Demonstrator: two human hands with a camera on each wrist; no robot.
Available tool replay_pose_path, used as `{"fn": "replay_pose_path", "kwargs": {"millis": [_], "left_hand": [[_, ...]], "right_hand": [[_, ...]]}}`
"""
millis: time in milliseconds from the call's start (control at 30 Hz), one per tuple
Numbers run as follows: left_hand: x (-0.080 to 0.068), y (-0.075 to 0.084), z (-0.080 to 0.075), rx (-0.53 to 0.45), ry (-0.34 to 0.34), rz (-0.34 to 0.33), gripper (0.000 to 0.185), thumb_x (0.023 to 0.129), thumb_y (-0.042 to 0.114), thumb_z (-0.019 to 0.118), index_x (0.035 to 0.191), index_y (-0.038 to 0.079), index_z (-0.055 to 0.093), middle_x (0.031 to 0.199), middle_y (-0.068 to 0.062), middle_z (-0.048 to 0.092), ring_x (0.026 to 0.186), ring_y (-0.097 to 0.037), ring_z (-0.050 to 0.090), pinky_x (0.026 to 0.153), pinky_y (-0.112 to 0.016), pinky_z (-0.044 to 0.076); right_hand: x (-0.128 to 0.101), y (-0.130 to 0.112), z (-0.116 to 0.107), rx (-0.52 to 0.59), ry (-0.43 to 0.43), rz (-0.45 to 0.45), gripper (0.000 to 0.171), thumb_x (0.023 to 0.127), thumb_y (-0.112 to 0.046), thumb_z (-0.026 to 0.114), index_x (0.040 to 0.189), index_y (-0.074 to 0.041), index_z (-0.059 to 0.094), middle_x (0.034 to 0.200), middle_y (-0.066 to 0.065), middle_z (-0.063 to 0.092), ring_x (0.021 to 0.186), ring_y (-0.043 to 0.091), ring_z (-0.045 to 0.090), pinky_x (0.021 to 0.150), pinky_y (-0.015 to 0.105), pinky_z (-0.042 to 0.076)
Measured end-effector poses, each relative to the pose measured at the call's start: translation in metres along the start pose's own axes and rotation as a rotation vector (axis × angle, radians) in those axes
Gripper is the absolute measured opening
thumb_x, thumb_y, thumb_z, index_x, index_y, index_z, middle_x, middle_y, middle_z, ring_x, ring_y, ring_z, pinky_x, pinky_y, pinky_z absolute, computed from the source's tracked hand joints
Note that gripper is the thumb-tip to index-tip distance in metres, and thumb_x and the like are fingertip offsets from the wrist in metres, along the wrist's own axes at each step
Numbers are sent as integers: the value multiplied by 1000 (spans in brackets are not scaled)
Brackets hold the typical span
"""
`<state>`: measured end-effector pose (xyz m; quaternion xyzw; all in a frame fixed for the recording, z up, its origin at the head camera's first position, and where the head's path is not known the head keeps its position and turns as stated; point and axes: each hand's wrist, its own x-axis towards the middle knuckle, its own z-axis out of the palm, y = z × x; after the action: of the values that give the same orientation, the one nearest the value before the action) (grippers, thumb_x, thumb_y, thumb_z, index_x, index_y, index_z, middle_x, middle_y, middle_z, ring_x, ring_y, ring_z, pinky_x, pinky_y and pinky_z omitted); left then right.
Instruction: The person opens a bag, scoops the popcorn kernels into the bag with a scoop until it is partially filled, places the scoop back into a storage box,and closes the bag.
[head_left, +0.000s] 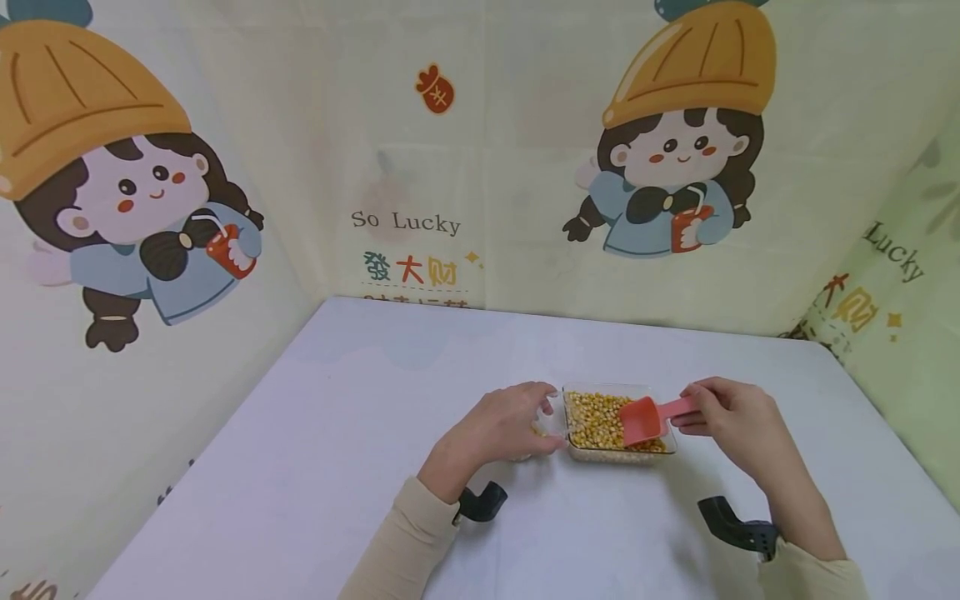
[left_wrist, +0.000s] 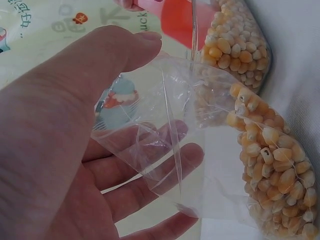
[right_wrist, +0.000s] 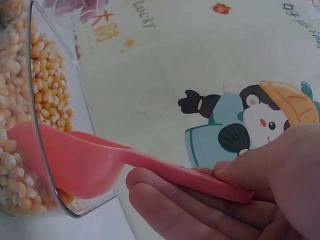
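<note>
Pinched by R hand (head_left: 738, 417): scoop (head_left: 642, 421), in box (head_left: 609, 455) of corn (head_left: 595, 417); held by L hand (head_left: 513, 421): bag (left_wrist: 250, 160) alongside. Scoop prob. light, stiff, best held by handle; bag prob. soft, slippery, by rim.

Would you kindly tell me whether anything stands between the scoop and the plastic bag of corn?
Yes, one wall of the clear container does. The scoop sits among the corn inside, so it would likely need lifting over the rim nearest the plastic bag. Above that rim, nothing visible blocks the way.
</note>
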<state>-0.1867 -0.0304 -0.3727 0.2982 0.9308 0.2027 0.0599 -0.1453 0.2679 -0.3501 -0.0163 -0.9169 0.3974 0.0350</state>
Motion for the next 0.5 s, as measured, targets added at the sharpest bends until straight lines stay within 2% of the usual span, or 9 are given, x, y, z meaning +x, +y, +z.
{"fn": "replay_pose_path", "kwargs": {"millis": [267,500], "left_hand": [[2,1,1,4,-6,-7,68,86,51,71,139,13,52,114,7,67,98,-7,61,86,-30,52],[1,1,1,3,-2,5,67,86,50,72,138,12,52,113,7,67,96,-7,61,84,-29,52]], "right_hand": [[3,7,-1,73,-36,52,41,106,-20,44,124,15,54,102,28,70,77,22,75,68,30,59],[8,15,-2,140,-84,102,43,107,-21,42,130,15,50,109,29,68,80,17,75,75,33,59]]}}
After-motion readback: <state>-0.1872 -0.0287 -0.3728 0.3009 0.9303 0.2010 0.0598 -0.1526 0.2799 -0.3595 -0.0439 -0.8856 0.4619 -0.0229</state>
